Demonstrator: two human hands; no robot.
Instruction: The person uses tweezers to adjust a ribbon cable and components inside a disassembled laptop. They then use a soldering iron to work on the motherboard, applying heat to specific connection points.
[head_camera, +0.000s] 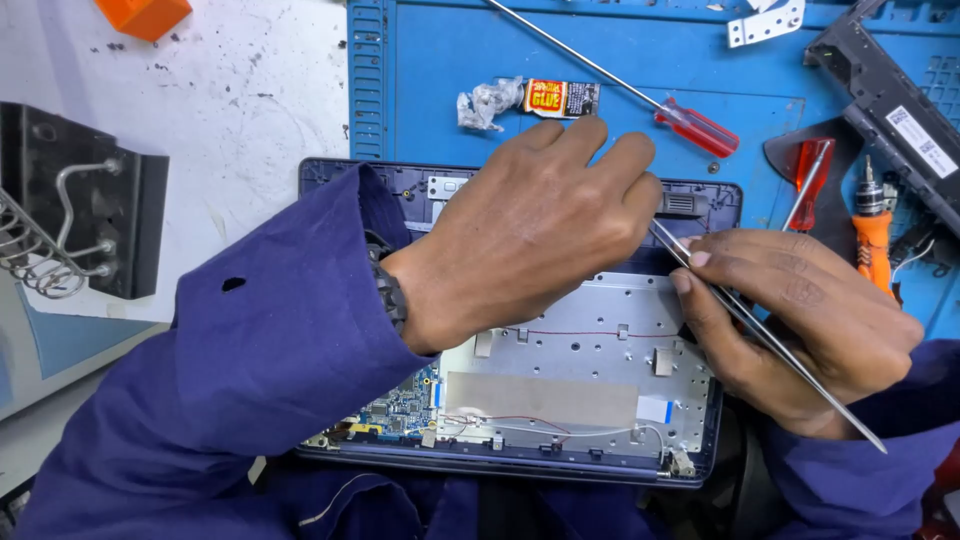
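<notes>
Pinching a pair of long metal tweezers (760, 335) between thumb and fingers, the right hand (800, 330) is closed firmly on the tool, whose tips point up and left toward the dark hinge part (682, 205) at the far right corner of the opened laptop (570, 400). The left hand (530, 235) lies palm down across the far half of the laptop, fingers curled over the far edge just beside that hinge; whether it grips anything under the fingers cannot be told, but it looks to be pressing the case steady. To work well here, the tweezer tips want to stay low and close to the left fingertips, moved in small strokes, clear of the thin red wire (590, 333) crossing the silver metal plate (600, 350). Nearer, a green circuit board (400, 410) shows at the left. Farther off on the blue mat (450, 90) lie a glue tube (530, 98) and a red-handled screwdriver (690, 125).
</notes>
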